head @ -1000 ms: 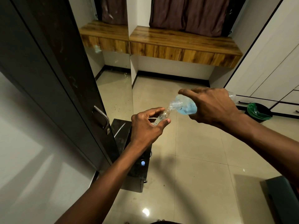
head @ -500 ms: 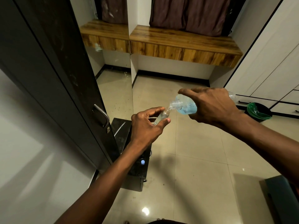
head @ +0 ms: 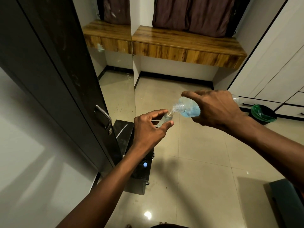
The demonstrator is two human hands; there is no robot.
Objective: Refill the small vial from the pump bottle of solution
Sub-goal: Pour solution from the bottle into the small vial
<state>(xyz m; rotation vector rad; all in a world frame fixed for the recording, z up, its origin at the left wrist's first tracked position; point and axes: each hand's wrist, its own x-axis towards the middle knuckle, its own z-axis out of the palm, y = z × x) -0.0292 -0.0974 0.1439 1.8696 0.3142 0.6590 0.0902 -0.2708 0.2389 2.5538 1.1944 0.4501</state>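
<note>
The small vial [head: 165,119] hangs in mid-air over the tiled floor [head: 197,162]. The left hand [head: 148,129] pinches it round the body between thumb and curled fingers, with its mouth angled up. The right hand [head: 217,109] wraps over the clear pump bottle [head: 185,106], fingers curled round its body. It tips the bottle almost level, so the bare threaded neck, pump head off, touches the vial's mouth. Blue solution [head: 189,113] lies pooled at the bottle's shoulder.

The vial looks light, narrow and slick once wet. Whether it is glass or plastic I cannot tell, so treat it as breakable and hold it mid-body, fingers clear of the rim. The bottle seems thin-walled and soft. A firm squeeze could gush past the 2 small openings, so a loose grip round its middle suits best.
</note>
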